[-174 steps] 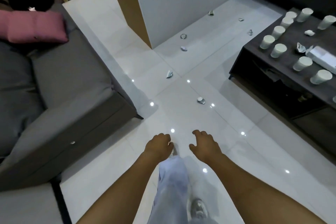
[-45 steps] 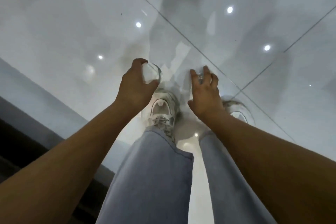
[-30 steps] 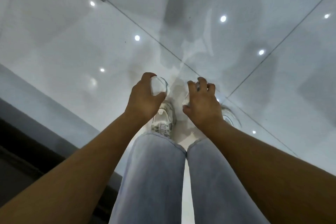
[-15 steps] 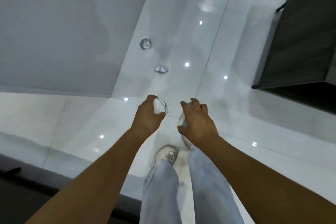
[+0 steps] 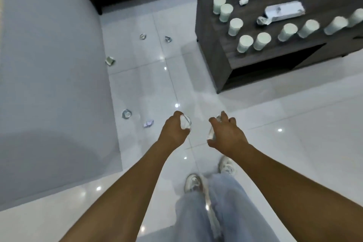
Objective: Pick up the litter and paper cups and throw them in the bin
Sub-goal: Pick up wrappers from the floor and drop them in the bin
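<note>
Left hand (image 5: 173, 131): fingers curled round a crushed cup (image 5: 185, 124).
Right hand (image 5: 225, 135): grips a crumpled scrap (image 5: 212, 133), mostly hidden.
Floor litter (image 5: 148, 123): just left of the left hand.
Paper cups (image 5: 244, 43): on the dark table (image 5: 279, 53), ahead of the right hand.

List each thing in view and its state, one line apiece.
left hand: gripping a crumpled wad
right hand: holding a crumpled piece
floor litter: five crushed bits, lying loose
paper cups: upright on the dark table
white box: lying flat on that table
</note>
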Action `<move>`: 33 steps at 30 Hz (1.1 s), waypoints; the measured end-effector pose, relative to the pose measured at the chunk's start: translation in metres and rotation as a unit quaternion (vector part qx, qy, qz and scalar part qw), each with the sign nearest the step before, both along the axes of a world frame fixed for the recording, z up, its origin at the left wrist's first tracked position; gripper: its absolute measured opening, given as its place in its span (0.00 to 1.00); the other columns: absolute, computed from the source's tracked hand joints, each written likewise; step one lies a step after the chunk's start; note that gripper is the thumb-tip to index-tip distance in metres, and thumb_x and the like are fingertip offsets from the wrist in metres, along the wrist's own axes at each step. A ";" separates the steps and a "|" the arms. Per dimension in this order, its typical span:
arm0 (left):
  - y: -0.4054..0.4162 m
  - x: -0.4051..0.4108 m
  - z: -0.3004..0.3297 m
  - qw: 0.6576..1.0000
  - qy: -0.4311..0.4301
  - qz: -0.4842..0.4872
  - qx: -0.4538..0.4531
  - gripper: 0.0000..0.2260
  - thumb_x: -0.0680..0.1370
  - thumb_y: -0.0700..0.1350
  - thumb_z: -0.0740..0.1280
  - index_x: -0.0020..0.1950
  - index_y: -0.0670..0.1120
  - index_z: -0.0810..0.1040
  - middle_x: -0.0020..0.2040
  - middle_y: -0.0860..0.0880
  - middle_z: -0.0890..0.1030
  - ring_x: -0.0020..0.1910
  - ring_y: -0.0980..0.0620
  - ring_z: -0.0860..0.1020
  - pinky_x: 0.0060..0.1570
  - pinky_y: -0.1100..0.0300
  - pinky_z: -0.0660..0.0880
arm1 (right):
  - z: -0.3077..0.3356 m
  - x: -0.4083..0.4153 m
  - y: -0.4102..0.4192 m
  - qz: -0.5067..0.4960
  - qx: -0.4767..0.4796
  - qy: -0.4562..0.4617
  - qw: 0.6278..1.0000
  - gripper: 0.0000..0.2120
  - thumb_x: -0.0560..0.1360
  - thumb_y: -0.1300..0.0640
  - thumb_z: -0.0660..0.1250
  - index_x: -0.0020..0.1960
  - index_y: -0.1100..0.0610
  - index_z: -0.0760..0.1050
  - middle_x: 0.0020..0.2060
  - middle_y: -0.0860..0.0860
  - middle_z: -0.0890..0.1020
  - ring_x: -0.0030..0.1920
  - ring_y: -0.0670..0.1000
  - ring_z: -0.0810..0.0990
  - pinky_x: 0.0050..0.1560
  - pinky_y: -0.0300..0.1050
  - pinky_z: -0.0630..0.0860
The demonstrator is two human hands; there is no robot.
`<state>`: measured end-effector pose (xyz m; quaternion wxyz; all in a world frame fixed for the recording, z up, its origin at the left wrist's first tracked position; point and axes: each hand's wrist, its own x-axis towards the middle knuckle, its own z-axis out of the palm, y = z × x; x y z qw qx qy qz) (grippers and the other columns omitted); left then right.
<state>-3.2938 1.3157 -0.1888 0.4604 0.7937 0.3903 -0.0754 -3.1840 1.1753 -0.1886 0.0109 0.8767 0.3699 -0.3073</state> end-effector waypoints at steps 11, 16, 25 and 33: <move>-0.151 0.152 0.080 0.965 -0.012 -0.260 0.015 0.12 0.74 0.39 0.67 0.56 0.43 0.71 0.49 0.49 0.76 0.48 0.49 0.76 0.41 0.64 0.73 | 0.065 0.058 -0.179 -0.248 0.039 -0.023 0.968 0.31 0.71 0.48 0.70 0.70 0.51 0.62 0.71 0.57 0.57 0.65 0.60 0.63 0.56 0.52 0.75; -0.258 0.210 0.094 0.935 0.011 -0.351 0.050 0.16 0.75 0.42 0.67 0.61 0.43 0.70 0.53 0.46 0.77 0.49 0.49 0.75 0.43 0.62 0.71 | 0.080 0.084 -0.289 -0.335 0.049 -0.040 0.940 0.31 0.72 0.47 0.69 0.70 0.52 0.62 0.71 0.58 0.57 0.65 0.60 0.65 0.55 0.52 0.75; -0.500 0.301 0.117 0.889 -0.004 -0.457 0.036 0.14 0.74 0.41 0.66 0.59 0.43 0.71 0.53 0.47 0.77 0.49 0.49 0.75 0.43 0.61 0.72 | 0.099 0.137 -0.522 -0.481 0.078 -0.036 0.873 0.30 0.72 0.49 0.69 0.70 0.53 0.62 0.70 0.58 0.58 0.64 0.61 0.66 0.56 0.52 0.74; -0.695 0.361 0.119 0.833 -0.020 -0.552 0.032 0.16 0.73 0.42 0.69 0.60 0.45 0.70 0.48 0.52 0.74 0.47 0.53 0.73 0.44 0.62 0.70 | 0.106 0.165 -0.705 -0.586 0.084 -0.048 0.805 0.31 0.71 0.47 0.70 0.70 0.52 0.63 0.70 0.57 0.59 0.63 0.60 0.66 0.57 0.50 0.74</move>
